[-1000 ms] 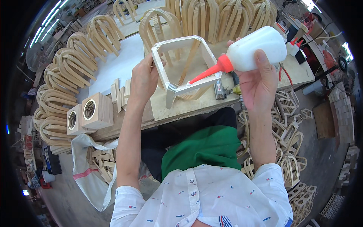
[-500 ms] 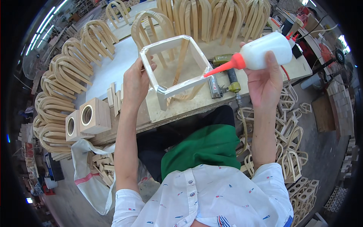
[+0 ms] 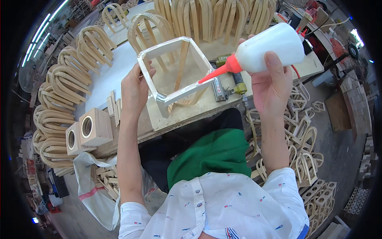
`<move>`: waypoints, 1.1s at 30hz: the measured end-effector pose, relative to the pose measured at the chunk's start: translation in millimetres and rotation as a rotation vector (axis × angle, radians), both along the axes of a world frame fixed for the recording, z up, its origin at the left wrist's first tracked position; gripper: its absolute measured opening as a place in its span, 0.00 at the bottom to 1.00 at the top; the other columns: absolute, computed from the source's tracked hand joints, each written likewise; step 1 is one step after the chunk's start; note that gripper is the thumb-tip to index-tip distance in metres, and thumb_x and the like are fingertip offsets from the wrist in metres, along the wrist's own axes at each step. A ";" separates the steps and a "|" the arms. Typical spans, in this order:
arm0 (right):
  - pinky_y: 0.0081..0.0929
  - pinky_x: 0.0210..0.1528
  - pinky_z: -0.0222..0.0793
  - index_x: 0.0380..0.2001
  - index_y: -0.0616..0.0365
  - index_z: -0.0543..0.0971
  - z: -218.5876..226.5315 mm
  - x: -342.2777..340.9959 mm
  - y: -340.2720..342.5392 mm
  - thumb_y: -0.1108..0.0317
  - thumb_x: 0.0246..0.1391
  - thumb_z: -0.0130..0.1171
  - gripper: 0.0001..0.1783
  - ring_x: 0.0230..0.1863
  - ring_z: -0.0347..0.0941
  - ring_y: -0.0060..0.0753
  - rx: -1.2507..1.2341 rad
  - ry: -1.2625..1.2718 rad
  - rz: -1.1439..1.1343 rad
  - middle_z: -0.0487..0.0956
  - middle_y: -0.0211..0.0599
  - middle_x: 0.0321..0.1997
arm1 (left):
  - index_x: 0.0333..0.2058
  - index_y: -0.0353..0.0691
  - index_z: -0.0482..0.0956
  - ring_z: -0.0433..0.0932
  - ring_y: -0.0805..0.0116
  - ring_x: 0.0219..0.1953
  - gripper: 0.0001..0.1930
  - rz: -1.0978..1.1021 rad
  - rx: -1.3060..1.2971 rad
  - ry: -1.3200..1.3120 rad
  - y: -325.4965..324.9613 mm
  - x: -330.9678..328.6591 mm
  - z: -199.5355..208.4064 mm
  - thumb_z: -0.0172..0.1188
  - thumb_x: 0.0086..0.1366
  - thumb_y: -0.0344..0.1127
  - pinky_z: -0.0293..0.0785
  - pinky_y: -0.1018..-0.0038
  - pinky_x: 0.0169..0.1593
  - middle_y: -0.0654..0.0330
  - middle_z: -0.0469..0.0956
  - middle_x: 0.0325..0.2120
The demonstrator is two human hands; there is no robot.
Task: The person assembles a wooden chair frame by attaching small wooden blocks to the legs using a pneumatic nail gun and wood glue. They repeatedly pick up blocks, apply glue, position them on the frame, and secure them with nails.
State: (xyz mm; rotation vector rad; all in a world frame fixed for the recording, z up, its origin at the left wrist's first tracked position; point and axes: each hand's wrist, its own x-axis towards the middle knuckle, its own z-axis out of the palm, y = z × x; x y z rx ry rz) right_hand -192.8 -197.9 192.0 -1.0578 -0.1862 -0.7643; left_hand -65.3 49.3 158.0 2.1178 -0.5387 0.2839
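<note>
My left hand (image 3: pixel 135 88) grips the left side of a pale wooden frame (image 3: pixel 187 91) with cut corners, holding it tilted above the bench. In my right hand (image 3: pixel 272 83) is a white squeeze bottle (image 3: pixel 272 46) with a long red nozzle (image 3: pixel 219 72). The bottle lies almost level, and its nozzle tip meets the near rail of the frame, right of the middle. My right thumb presses on the bottle's near side; the fingers behind it are mostly hidden. Below the frame, a curved wooden piece shows through the opening.
A green nail gun (image 3: pixel 235 79) lies on the workbench (image 3: pixel 167 123) behind the nozzle. Bent wooden arches (image 3: pixel 187 22) line the back and left. Two blocks with round holes (image 3: pixel 95 126) stand at the left, above a white sack (image 3: pixel 93 191) of offcuts. Wooden frames (image 3: pixel 302 147) are heaped at the right.
The nozzle tip has slid left along the near rail, away from the right corner. My left hand still holds the frame, and the whole view has shifted slightly.
</note>
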 end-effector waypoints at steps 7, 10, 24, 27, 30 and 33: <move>0.43 0.55 0.71 0.60 0.68 0.61 14.5 -18.3 15.5 0.65 0.51 0.65 0.37 0.53 0.73 0.50 -0.441 0.007 -0.140 0.72 0.55 0.53 | 0.47 0.34 0.78 0.72 0.77 0.30 0.16 -0.021 0.002 -0.004 2.5 3.9 -5.5 0.61 0.63 0.37 0.69 0.77 0.36 0.62 0.79 0.30; 0.41 0.54 0.71 0.60 0.68 0.60 12.1 -28.5 13.7 0.64 0.49 0.66 0.39 0.53 0.74 0.49 -1.078 -0.102 -0.400 0.71 0.56 0.55 | 0.46 0.34 0.78 0.74 0.75 0.33 0.16 -0.018 0.000 0.001 3.5 3.4 -6.6 0.61 0.64 0.37 0.71 0.75 0.39 0.61 0.80 0.31; 0.52 0.60 0.67 0.62 0.65 0.58 17.8 -16.9 -33.6 0.61 0.63 0.51 0.29 0.60 0.67 0.57 0.074 -0.049 0.054 0.69 0.55 0.58 | 0.47 0.32 0.77 0.76 0.75 0.39 0.16 -0.014 -0.067 0.026 13.3 3.7 -9.6 0.60 0.64 0.34 0.71 0.76 0.43 0.59 0.80 0.37; 0.51 0.55 0.71 0.55 0.58 0.65 -23.8 3.7 -67.1 0.60 0.62 0.54 0.22 0.52 0.74 0.52 0.329 0.122 0.118 0.74 0.45 0.51 | 0.47 0.31 0.77 0.76 0.73 0.39 0.16 0.014 -0.049 -0.021 15.5 3.4 -11.8 0.59 0.64 0.35 0.70 0.76 0.45 0.57 0.80 0.37; 0.47 0.45 0.77 0.55 0.59 0.66 -76.6 11.6 -102.5 0.57 0.59 0.57 0.26 0.46 0.77 0.49 0.319 0.382 0.141 0.76 0.44 0.47 | 0.49 0.33 0.76 0.77 0.73 0.38 0.16 0.038 0.014 -0.018 16.2 3.4 -10.8 0.60 0.64 0.33 0.72 0.76 0.44 0.57 0.80 0.35; 0.40 0.38 0.76 0.55 0.58 0.67 -120.3 12.3 -135.6 0.54 0.57 0.59 0.29 0.45 0.78 0.45 0.206 0.684 0.101 0.77 0.41 0.45 | 0.49 0.33 0.76 0.77 0.73 0.39 0.16 0.031 -0.036 -0.007 14.9 4.4 -13.1 0.60 0.64 0.34 0.72 0.75 0.44 0.58 0.80 0.35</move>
